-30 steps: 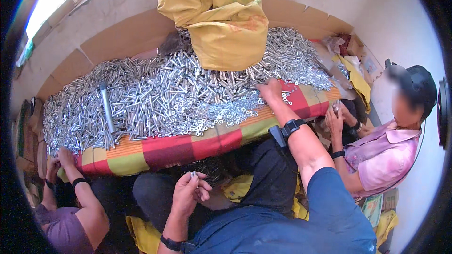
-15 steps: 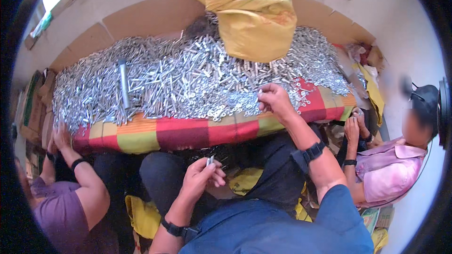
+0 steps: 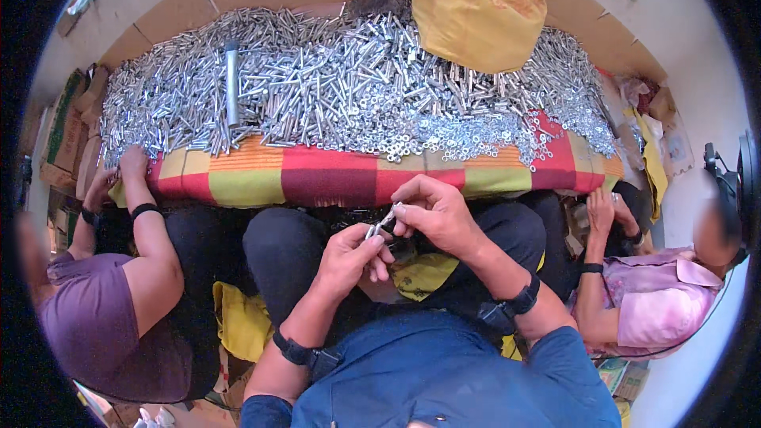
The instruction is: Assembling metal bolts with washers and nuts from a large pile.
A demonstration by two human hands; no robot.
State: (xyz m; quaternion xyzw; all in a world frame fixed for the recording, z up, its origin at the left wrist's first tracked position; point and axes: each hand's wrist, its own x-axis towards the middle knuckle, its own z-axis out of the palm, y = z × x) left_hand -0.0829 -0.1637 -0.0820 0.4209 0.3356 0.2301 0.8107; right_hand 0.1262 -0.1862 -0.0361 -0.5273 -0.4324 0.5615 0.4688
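My left hand (image 3: 347,260) is closed around a short silvery bolt (image 3: 372,231), its end sticking up past the thumb. My right hand (image 3: 440,218) pinches a small shiny metal piece (image 3: 396,210), probably a washer, right at the bolt's tip; its exact shape is partly hidden by the fingers. Both hands meet above my lap, in front of the table edge. Beyond them, loose washers (image 3: 452,133) lie along the front of a large heap of metal bolts (image 3: 325,79). A checked cloth (image 3: 329,177) hangs over the edge under the heap.
A grey metal tube (image 3: 232,87) stands out in the heap. A yellow sack (image 3: 483,20) hangs over the back. Co-workers sit on both sides, one in a purple shirt (image 3: 111,317), one in a pink shirt (image 3: 658,297). Yellow cloth (image 3: 238,321) lies below.
My right hand has come back from the washers at the front of the heap to my left hand, bringing a small metal piece to the bolt. The view has tilted down slightly.
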